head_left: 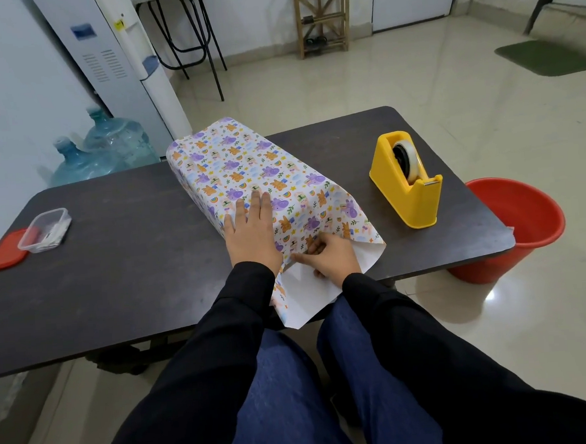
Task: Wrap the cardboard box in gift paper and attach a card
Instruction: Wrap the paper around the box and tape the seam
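Fingers (261,203) of the left hand (251,231) lie straight and close together on the paper (243,163), likely pinning it to the hidden box at the centre of the table (133,266). The right hand (328,259) pinches the loose flap at 6 o'clock, seemingly to fold it. A tape dispenser (408,187) waits at 3 o'clock.

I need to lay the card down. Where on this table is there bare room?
Widest bare patch: the table between the plastic container and the gift paper, to the near edge. A narrower strip lies between the paper and the tape dispenser. Crowded: the near end, where left hand, right hand and loose paper meet.
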